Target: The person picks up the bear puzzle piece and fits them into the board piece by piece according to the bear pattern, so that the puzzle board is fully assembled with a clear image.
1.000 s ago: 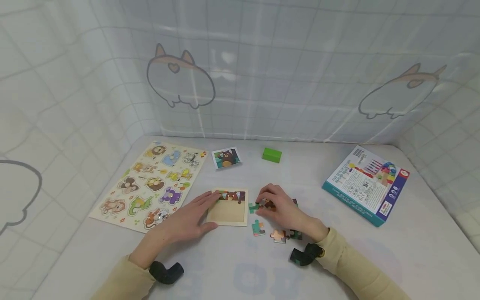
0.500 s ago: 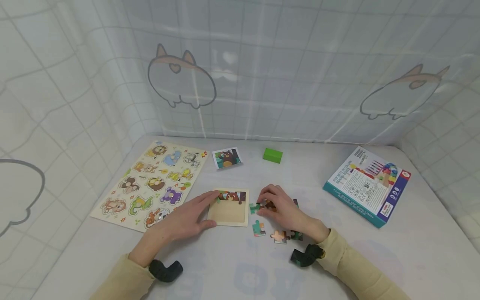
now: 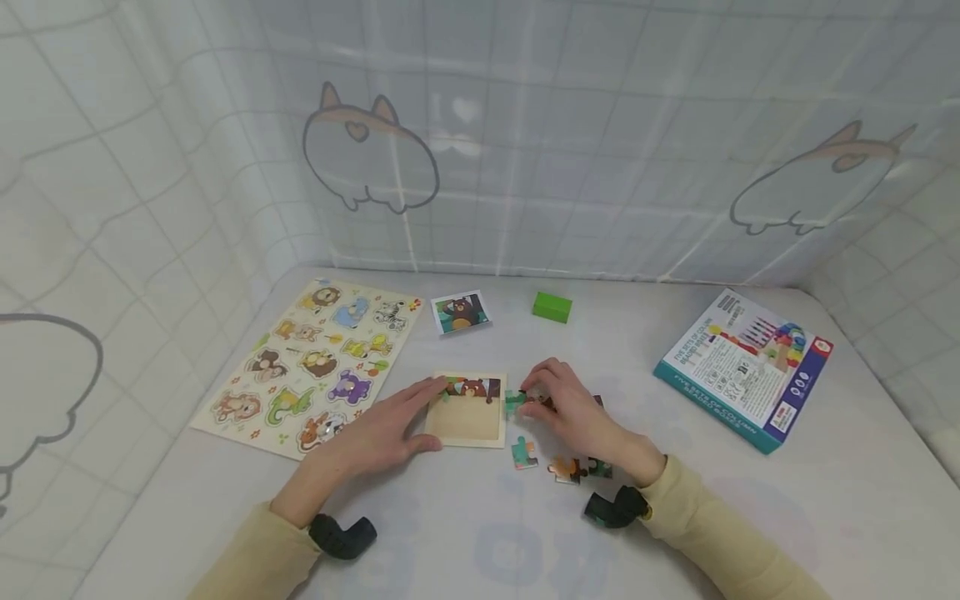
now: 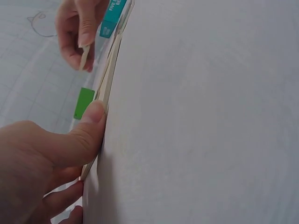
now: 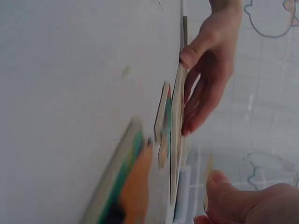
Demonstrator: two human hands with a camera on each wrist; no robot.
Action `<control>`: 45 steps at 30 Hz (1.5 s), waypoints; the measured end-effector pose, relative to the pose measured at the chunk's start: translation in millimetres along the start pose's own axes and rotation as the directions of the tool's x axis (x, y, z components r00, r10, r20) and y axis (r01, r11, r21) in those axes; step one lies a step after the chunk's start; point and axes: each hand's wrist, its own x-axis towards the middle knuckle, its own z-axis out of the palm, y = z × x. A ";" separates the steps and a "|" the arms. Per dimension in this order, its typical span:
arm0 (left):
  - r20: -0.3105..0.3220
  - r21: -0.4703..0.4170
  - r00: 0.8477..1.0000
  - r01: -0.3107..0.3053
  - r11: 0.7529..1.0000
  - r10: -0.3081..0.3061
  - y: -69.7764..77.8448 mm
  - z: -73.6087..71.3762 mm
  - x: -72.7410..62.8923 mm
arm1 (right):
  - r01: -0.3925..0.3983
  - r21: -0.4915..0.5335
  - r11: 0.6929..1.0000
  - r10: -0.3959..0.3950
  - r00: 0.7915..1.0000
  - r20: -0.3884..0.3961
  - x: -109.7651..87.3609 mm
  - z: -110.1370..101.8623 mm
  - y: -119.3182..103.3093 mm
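My left hand grips the left side of a small square wooden puzzle tray, thumb at its near corner, fingers along its edge. A row of bear-picture pieces fills the tray's top; below it bare wood shows. Just right of the tray, my right hand pinches a jigsaw piece between thumb and fingers, held off the table in the left wrist view. Loose on the table near that hand lie a teal jigsaw piece, an orange one and a dark green one. The right hand partly hides other pieces.
A wooden animal puzzle board lies at the left. Behind the tray are a bear picture card and a green block. A flat toy box lies at the right. White fabric walls enclose the table.
The head view has shifted slightly, moving everything a little to the right. My right fingers have lifted and turned the pinched jigsaw piece a little. My left hand stays on the tray.
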 end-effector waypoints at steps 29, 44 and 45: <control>-0.005 -0.007 1.000 0.002 1.000 -0.002 0.8 0.4 3.8 | 0.039 0.027 0.999 -0.040 0.998 0.041 48.6 61.0 -42.0; -0.014 0.030 1.000 -0.010 0.999 0.010 1.6 1.8 2.8 | 0.039 -0.002 0.999 -0.039 0.999 -0.012 47.1 71.2 -35.9; -0.015 0.031 1.000 -0.007 0.999 0.008 1.7 1.9 2.7 | 0.041 -0.005 0.999 -0.041 0.999 -0.016 47.0 71.8 -35.6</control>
